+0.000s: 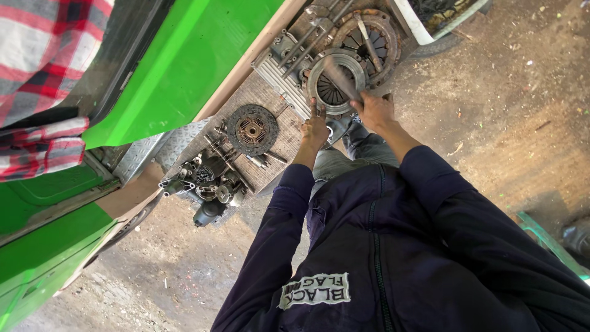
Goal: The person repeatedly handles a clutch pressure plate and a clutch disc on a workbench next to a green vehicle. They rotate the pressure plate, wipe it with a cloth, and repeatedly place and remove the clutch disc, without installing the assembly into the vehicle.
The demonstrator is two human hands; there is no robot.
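A bright green vehicle body [184, 55] fills the upper left, and its metal floor plate [184, 144] carries the parts. Beyond the plate, a rusty flywheel [384, 27] lies just behind the clutch pressure plate [335, 83], which sits at the plate's edge nearest the person. A clutch disc [252, 130] lies to the left of the pressure plate, with a cluster of dirty housings [206, 187] nearer still. The left hand [315, 129] rests fingertips on the pressure plate's rim, fingers loosely spread. The right hand [375, 110] grips a blurred rod-like tool [341, 77] laid across the pressure plate's centre.
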